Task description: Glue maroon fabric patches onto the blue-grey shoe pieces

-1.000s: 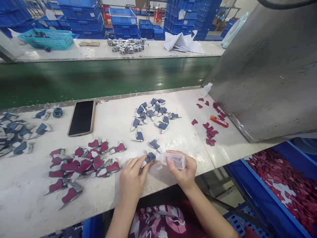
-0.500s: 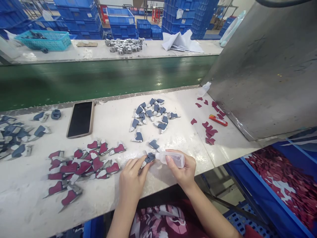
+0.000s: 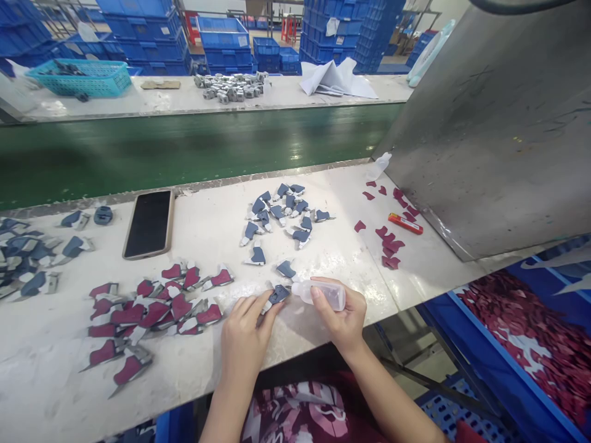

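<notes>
Near the table's front edge my left hand [image 3: 247, 335] pinches a small dark blue and grey part [image 3: 279, 295] between thumb and fingers. My right hand [image 3: 344, 317] is wrapped round a clear plastic squeeze bottle [image 3: 330, 294], tilted nearly flat, its nozzle at the right end of that part. Whether the tip touches it I cannot tell. Just beyond lies a loose blue-topped part [image 3: 286, 269], with a cluster of similar blue parts [image 3: 290, 206] farther back. To the left of my left hand is a pile of red-topped parts [image 3: 154, 312].
A phone [image 3: 148, 224] lies at the left, beside more blue parts [image 3: 30, 249]. At the right are red pieces [image 3: 390, 243], an orange-red tube-like item [image 3: 405, 223] and a slanted metal panel [image 3: 498, 135]. A blue bin [image 3: 508, 369] of red pieces stands below. A green conveyor belt [image 3: 194, 144] runs behind.
The bottle has drawn back very slightly to the right from the blue part. My left hand keeps its pinch, and the view has shifted a little.
</notes>
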`<state>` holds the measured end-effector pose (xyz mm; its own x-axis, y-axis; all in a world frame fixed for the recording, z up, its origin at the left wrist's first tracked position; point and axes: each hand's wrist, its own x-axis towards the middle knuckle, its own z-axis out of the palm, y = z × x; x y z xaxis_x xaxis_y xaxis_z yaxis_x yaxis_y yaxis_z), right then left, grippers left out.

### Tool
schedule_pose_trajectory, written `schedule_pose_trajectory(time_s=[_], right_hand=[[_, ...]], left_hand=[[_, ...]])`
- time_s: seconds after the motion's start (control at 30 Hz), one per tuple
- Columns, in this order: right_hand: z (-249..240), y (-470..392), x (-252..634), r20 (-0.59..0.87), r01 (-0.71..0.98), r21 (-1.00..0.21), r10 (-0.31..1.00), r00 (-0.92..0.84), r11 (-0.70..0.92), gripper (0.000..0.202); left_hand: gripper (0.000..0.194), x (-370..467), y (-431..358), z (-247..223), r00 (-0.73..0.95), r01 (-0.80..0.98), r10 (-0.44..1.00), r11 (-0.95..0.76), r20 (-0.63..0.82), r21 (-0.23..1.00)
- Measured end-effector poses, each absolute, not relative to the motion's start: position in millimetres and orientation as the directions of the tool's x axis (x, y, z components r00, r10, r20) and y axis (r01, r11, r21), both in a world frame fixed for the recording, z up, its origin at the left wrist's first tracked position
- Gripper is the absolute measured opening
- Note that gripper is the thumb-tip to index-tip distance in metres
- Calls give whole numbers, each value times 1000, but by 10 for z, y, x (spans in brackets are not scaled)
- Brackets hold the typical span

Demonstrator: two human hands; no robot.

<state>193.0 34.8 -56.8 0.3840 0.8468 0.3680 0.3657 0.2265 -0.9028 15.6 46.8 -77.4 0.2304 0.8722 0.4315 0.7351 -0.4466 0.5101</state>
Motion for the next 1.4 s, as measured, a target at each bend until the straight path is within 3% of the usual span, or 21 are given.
schedule_pose_trajectory(time_s=[0.4,0.7,0.9,1.4], right_hand=[[-614,258,1967,396,390,-890,821,410,235,9],[-714,233,1999,267,169,-963,802,534,208,12],[-613,283,1902,236,197,-966,887,396,169,11],[-619,326,1868,208,223,-965,923,323,140,16]], left_hand=[[20,172,459,-762,208,731,886,-422,415,535],[21,135,486,-741,174,672,919,-373,353,640],[22,124,494,-724,147,639,939,-330,311,695],[25,112,493,-733,147,645,942,-322,301,693]])
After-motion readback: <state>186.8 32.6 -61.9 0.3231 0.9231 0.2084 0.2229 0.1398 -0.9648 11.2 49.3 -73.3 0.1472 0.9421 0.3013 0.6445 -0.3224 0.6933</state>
